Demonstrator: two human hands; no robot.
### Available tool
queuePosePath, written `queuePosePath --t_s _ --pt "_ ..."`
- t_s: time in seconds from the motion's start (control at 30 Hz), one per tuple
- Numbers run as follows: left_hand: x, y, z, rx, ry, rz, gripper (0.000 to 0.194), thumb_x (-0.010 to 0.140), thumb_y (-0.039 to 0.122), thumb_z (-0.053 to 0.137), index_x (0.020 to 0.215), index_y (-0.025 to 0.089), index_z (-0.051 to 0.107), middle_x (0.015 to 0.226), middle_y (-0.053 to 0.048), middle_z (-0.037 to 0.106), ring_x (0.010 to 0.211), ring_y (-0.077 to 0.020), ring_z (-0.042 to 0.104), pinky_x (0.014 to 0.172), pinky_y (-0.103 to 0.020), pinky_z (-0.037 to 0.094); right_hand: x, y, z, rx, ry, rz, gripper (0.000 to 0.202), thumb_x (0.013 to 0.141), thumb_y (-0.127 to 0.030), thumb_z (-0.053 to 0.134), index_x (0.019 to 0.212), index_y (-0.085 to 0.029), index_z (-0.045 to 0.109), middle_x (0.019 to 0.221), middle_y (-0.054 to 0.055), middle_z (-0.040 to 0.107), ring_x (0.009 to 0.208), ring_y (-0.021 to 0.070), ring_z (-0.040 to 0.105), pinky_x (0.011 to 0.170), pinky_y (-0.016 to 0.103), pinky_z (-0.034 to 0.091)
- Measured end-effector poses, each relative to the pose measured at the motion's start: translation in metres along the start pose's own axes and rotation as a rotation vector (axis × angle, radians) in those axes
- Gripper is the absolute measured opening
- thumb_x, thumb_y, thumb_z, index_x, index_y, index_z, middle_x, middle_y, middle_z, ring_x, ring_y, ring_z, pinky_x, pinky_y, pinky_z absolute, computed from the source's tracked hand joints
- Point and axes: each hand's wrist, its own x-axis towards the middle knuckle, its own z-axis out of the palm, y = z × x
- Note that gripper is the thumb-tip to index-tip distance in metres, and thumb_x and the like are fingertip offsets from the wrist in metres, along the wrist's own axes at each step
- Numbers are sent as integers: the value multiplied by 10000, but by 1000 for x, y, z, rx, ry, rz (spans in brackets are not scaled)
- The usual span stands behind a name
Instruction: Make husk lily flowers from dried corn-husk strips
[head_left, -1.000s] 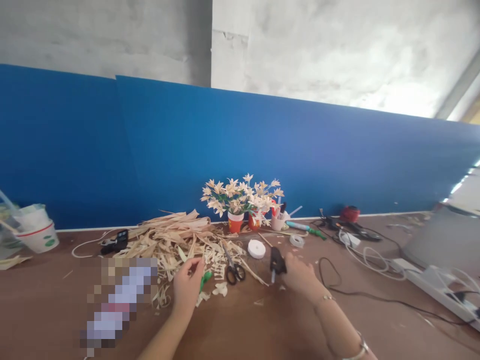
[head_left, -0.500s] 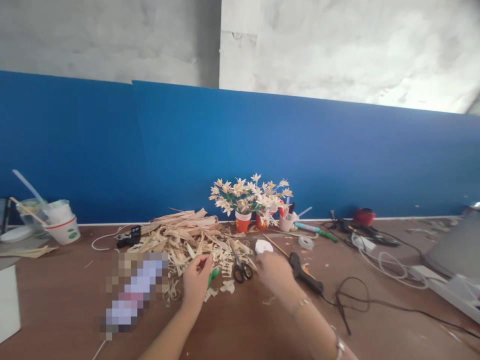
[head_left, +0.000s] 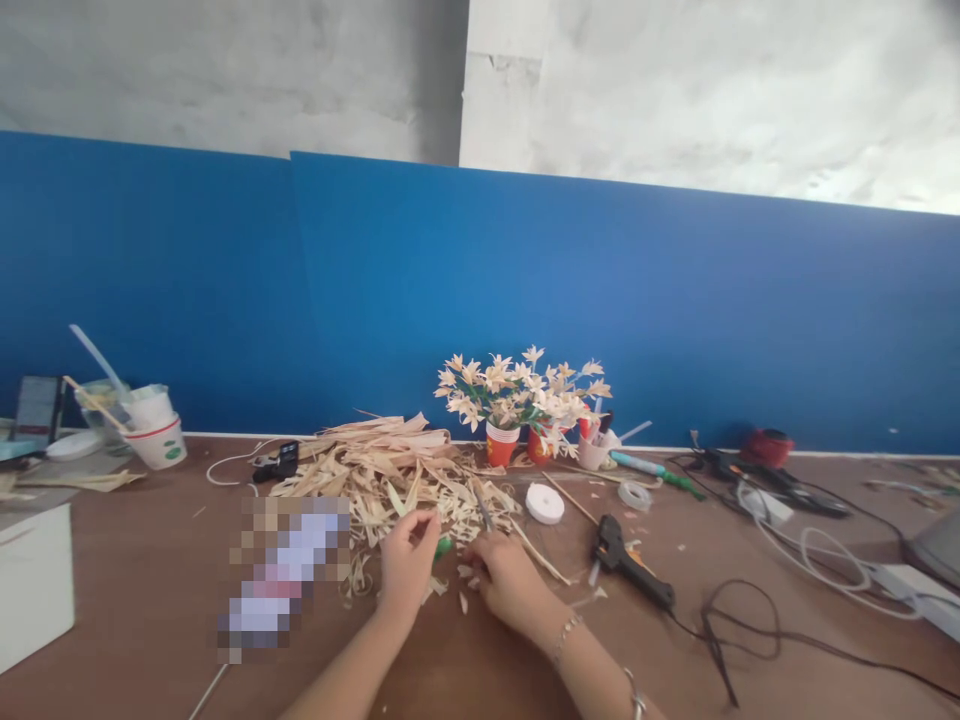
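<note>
My left hand (head_left: 409, 562) is raised over the front of the husk pile, thumb and fingertips pinched together. What they hold is too small to make out. Just right of it shows a green object (head_left: 444, 547), partly hidden. My right hand (head_left: 506, 578) is on the scissors (head_left: 484, 508), fingers curled over the handles, which it hides; the blades point away into the scraps. Pale dried husk strips (head_left: 382, 455) lie heaped beyond both hands. To the right of the right hand is a white tape roll (head_left: 545, 504).
Husk flowers (head_left: 525, 390) stand in red paper cups (head_left: 500, 447) by the blue partition (head_left: 480, 290). A black glue gun (head_left: 634, 568) with its cord lies at right. White cups (head_left: 156, 440) stand far left. A blurred-out object (head_left: 281, 580) lies left of the hands.
My right hand has moved left and nearer, from the white tape roll to the scissors, uncovering the roll. The left hand keeps its pinch. The whole view has shifted slightly.
</note>
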Motion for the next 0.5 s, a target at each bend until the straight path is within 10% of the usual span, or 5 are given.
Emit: queuePosePath --t_s 0.27,0.5 --pt "-2 -1 0 12 -29 -8 230 731 368 561 697 161 654 635 -28 666 588 -174 594 575 -258 467 4 6 4 185 117 36 204 660 -47 481 695 -177 635 730 37 642 745 173 566 707 260 385" --pt "-4 -3 4 56 -148 38 214 734 343 547 665 167 649 626 -13 656 600 -167 581 592 -256 453 11 6 6 815 299 183 90 681 -220 558 746 -166 589 610 -16 561 551 119 491 527 221 381"
